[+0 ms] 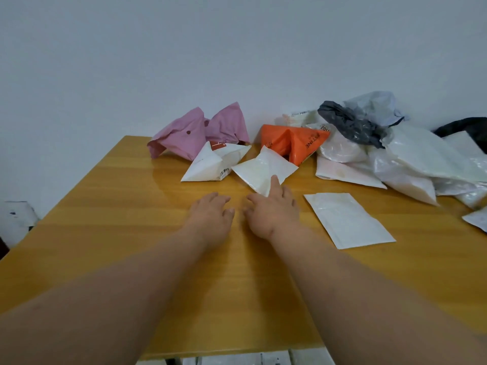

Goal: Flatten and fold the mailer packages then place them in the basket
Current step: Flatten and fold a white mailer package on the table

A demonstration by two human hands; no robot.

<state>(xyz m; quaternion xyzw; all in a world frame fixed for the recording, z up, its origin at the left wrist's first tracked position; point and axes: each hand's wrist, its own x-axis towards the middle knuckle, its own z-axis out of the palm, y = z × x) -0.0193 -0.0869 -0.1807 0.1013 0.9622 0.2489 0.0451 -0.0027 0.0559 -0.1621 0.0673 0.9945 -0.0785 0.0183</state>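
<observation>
Both hands reach out over the tabletop point(131, 233), fingers spread, gripping nothing. The white mailer point(259, 169) lies just beyond the right hand point(274, 209) — its fingertip already touches the near edge — while the left hand point(210, 214) is farther off.

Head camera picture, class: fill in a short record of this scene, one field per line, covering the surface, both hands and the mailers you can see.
surface: wooden table
left hand: open, empty, over the table
right hand: open, fingers at the edge of a white mailer
flat mailer: white, lying flat right of the hands
other mailers: pink mailer, orange mailer, white pile at far right
basket: not in view
</observation>
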